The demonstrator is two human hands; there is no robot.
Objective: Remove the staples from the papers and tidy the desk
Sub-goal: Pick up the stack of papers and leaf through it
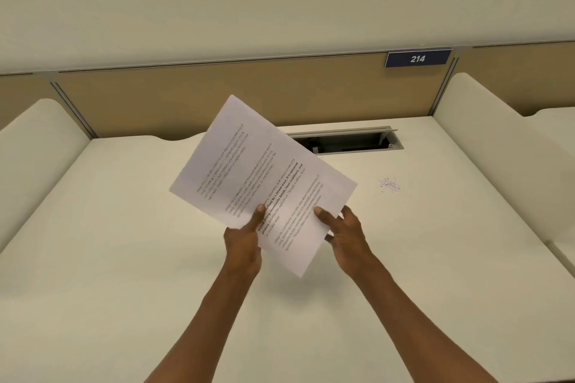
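Note:
A set of white printed papers (258,171) is held tilted in the air above the middle of the cream desk (109,258). My left hand (244,242) grips the papers' near edge, thumb on top of the text. My right hand (345,233) holds the near right edge, thumb on the front and fingers behind. A small pile of removed staples (389,185) lies on the desk to the right of the papers. No staple is visible on the sheets from here.
An open cable slot (351,141) is set into the desk's back edge, partly hidden by the papers. A tan divider panel (217,90) with a blue "214" sign (418,58) runs behind. Cream side partitions (479,121) flank the desk left and right.

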